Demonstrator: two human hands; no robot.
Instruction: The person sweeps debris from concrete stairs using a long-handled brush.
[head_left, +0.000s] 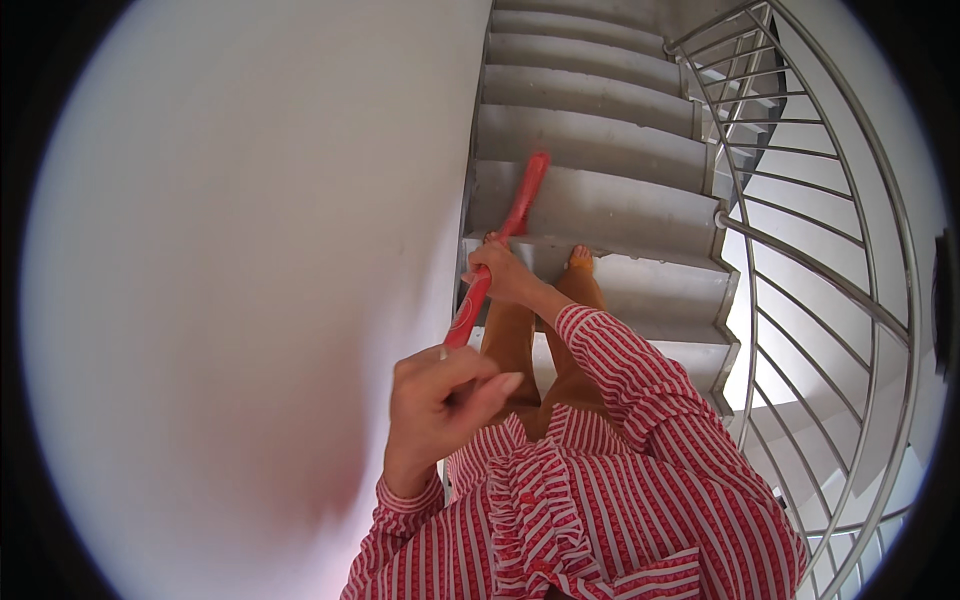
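A long red broom (468, 313) slants from my body out over the steps, its far end wider than the handle. Whether that end has bristles is hard to make out. My right hand (505, 275) is wrapped around the handle partway down. Nearer to me, my left hand (440, 405) has its fingers curled at the handle's upper end, the thumb sticking out to the right. The wide far end lies over a grey step (600, 205) just ahead of my feet, close to the wall side.
A plain white wall (250, 250) borders the stairs on the left. Along the right curves a metal railing (810, 265) with several bars. Grey steps (585, 95) continue ahead. My bare foot (581, 257) stands near a step edge.
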